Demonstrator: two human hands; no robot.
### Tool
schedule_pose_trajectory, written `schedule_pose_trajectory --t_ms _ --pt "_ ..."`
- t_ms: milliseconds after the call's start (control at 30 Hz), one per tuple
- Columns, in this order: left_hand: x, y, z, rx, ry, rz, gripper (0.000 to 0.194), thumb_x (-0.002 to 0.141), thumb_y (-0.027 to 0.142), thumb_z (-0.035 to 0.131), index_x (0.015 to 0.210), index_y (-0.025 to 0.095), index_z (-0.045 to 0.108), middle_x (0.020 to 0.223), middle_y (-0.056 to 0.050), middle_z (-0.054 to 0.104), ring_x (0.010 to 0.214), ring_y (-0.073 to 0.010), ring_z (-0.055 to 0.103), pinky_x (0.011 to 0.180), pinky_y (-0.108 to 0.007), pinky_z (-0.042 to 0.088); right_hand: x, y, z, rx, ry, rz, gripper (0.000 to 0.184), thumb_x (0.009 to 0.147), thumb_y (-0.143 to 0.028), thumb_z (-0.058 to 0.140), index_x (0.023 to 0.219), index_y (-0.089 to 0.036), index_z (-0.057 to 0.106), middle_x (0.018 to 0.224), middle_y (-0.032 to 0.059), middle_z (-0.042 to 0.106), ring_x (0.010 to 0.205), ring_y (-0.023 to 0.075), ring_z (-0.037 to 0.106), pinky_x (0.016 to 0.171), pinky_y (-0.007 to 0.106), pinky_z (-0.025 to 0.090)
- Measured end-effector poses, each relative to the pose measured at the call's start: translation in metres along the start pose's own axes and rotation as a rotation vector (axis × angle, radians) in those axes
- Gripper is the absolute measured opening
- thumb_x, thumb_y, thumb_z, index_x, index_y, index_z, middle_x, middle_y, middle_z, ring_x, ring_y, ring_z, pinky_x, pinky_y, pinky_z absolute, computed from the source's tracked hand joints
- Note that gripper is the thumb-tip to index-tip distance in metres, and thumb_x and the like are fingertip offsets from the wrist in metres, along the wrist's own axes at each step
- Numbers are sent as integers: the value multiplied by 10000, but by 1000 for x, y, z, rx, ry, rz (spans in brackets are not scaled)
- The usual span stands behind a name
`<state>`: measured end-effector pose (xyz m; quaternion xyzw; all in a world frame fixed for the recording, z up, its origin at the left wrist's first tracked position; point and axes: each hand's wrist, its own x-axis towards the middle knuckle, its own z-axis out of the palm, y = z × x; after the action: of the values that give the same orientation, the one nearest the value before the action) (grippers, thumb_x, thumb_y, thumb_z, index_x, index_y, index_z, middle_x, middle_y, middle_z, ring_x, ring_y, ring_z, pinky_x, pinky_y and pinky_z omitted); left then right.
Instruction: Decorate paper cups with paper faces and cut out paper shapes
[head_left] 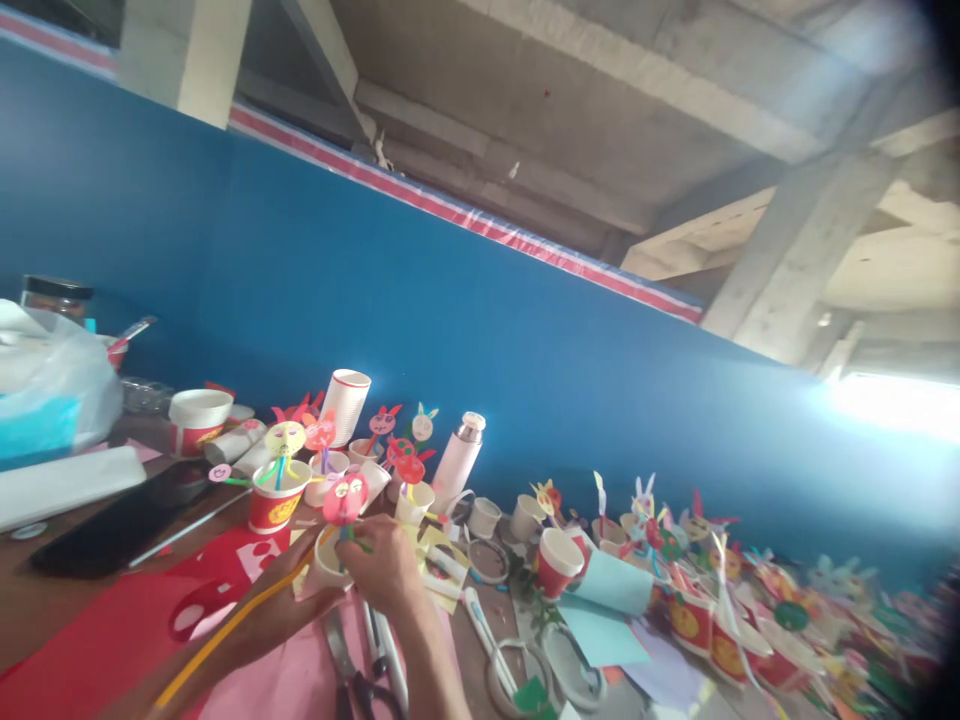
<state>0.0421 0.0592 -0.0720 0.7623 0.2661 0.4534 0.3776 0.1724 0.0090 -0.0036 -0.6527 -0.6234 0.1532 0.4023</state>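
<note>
- Clock positions are read from the hands, with 12 at the top of the view; the view is tilted.
- Blue wall (pixel 375 280): runs behind the worktable from 9 to 3 o'clock.
- Wooden worktable (pixel 30 610): its far edge meets the wall; crowded at 12 and 3 o'clock, with more room at 9 o'clock on the paper sheets.
- Red card sheet (pixel 97 620): at 9 o'clock, under the left forearm.
- Pink paper sheet (pixel 277 675): at 6 o'clock.
- Rows of paper-cup animal crafts (pixel 720 630): at 3 o'clock.
- Scissors (pixel 352 670): at 6 o'clock, just beside the right forearm.
- Left hand (pixel 281 600): clenched around a yellow pipe cleaner (pixel 232 620), whose long axis runs from 7 toward 1 o'clock, its upper end at the cup.
- Right hand (pixel 382 565): grasping at the green stem under a pink paper face (pixel 345 498), which stands upright above a white paper cup (pixel 324 565) at 11 o'clock.
</note>
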Motion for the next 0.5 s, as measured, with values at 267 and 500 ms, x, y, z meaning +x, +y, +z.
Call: schedule_pose_trajectory --t_ms 267,500 --pt "0 14 -13 -27 5 -98 615 720 377 622 1302 279 444 1242 -49 579 1137 -296 526 971 -354 440 3 4 -8 129 64 -48 259 820 -299 520 946 -170 706 985 66 684 917 183 620 801 255 449" --pt "1 24 -21 -58 -59 -103 562 720 286 610 1266 259 478 1286 -54 541 1109 -278 546 948 -351 455 4 10 -11 88 16 2 212 771 -295 552 828 -181 721 922 51 694 867 195 624 740 263 450"
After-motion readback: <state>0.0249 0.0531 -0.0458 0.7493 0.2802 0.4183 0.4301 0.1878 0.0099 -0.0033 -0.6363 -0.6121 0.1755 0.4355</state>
